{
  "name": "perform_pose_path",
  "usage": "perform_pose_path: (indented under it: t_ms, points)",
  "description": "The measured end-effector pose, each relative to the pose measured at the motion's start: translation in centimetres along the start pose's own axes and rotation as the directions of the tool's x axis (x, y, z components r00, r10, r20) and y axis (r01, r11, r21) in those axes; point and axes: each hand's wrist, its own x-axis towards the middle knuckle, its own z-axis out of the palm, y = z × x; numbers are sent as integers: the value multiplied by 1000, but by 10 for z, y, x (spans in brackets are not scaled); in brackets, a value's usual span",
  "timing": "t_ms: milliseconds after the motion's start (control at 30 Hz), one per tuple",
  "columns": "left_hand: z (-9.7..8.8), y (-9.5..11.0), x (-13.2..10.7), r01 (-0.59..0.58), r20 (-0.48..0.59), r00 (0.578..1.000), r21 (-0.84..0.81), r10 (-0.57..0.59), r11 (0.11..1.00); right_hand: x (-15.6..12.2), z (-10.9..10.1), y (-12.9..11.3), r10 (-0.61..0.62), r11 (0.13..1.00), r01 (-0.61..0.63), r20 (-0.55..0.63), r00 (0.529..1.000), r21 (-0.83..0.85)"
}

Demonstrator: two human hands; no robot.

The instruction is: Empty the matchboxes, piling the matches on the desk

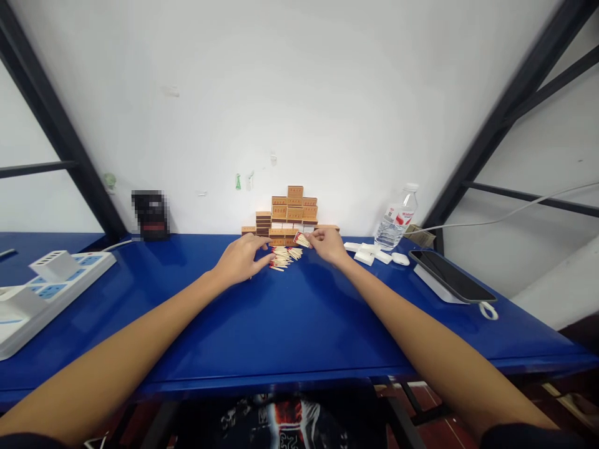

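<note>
A loose heap of red-tipped matches (283,257) lies on the blue table (281,318) in front of a stacked pile of brown matchboxes (292,215) against the wall. My left hand (241,259) rests on the table at the heap's left edge, fingers curled and touching the matches. My right hand (327,243) is just right of the heap, fingers pinched on a small bundle of matches (302,239) held above the table.
A white power strip (42,287) sits at the far left. A water bottle (397,221), small white boxes (369,252) and a dark phone on a white stand (449,277) are at the right. Black metal frame bars rise on both sides.
</note>
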Motion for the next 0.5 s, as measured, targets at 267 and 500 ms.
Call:
perform_pose_path:
  t_ms: [267,500]
  points:
    - [-2,1,0,-7,18,1000,14,6,1000,-10,14,-6,-184,957,175,-21,983,-232]
    - [-2,2,0,-12,37,999,21,11,1000,-16,14,-12,-290,851,296,82,954,-433]
